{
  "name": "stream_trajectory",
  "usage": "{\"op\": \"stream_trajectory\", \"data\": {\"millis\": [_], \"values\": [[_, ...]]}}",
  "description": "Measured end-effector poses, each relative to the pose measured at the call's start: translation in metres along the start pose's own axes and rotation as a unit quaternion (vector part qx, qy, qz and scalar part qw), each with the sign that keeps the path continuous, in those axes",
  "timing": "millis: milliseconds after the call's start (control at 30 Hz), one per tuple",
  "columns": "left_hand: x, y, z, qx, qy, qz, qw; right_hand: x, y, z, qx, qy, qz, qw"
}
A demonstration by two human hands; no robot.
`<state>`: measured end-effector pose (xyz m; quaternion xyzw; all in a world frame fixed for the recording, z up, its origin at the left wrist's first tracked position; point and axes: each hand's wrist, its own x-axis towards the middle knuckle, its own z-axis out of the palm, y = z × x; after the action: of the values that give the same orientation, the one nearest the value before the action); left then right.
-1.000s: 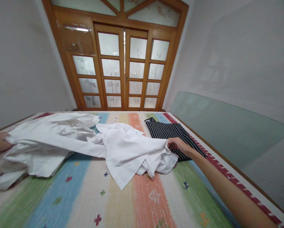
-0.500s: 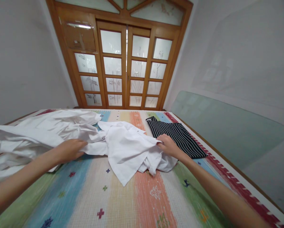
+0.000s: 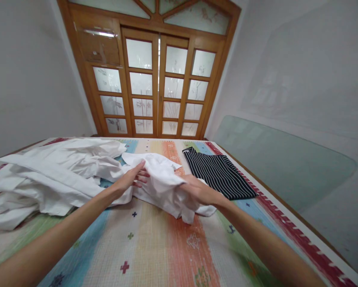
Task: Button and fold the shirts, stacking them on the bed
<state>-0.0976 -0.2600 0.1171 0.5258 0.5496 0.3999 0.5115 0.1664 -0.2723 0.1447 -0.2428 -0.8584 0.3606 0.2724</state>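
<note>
From here, the step looks like lifting the white cloth [image 3: 161, 171] between both hands: the right hand [image 3: 198, 189] grips its edge, the left hand [image 3: 135, 175] lies against it, fingers spread. Next, I'd judge, calls for those fingers closing on a fold.

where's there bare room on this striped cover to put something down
Widest: the striped cover between the forearms, nearer than the white fabric. Smaller: between the black striped garment and the right forearm. Crowded: left and middle, with white fabric, left hand and right hand.
</note>
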Motion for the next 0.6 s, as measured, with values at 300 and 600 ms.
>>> {"op": "stream_trajectory", "data": {"millis": [300,600], "values": [[-0.015,0.007,-0.001,-0.116,0.099,0.014,0.988,-0.03,0.022,0.027,-0.063,-0.116,-0.083,0.988],[-0.021,0.007,-0.077,-0.051,0.306,-0.004,0.951,-0.074,0.12,-0.023,-0.423,0.104,0.207,0.876]]}}
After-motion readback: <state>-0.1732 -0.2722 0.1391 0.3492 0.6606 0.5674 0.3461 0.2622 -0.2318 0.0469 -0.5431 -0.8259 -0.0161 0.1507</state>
